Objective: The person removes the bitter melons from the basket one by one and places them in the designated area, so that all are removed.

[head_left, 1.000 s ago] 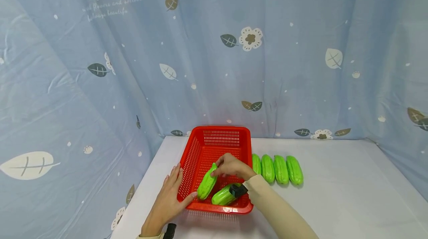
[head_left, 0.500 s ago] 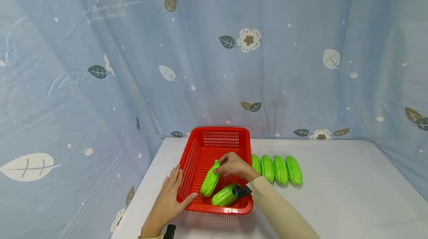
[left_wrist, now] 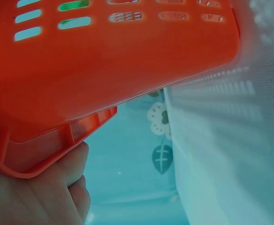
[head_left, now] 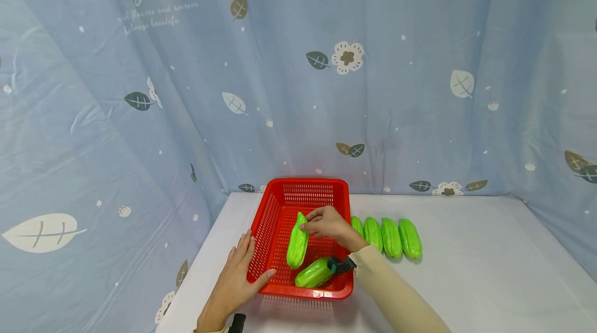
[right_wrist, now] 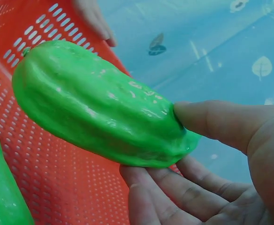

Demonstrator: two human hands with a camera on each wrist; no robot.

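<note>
In the head view, my right hand (head_left: 330,227) pinches a glossy, ribbed green gourd (head_left: 297,242) by one end, above the floor of a red plastic basket (head_left: 275,287). The right wrist view shows the thumb on one side of the gourd (right_wrist: 94,103) and the fingers on the other. A second green gourd (head_left: 313,273) lies in the basket's near right corner, partly covered by my right wrist. My left hand (head_left: 235,273) rests against the basket's near left corner, fingers extended along the left rim and thumb at the front rim. The left wrist view shows it touching the rim.
Several similar green gourds (head_left: 392,238) lie side by side on the white table (head_left: 475,260), just right of the basket; the leftmost is partly hidden by the basket. A blue patterned curtain (head_left: 401,115) hangs behind and on the sides.
My right hand has shifted slightly up and to the right in the head view, taking the gourd along; the gourd now hangs more upright. The left hand and basket have stayed put.
</note>
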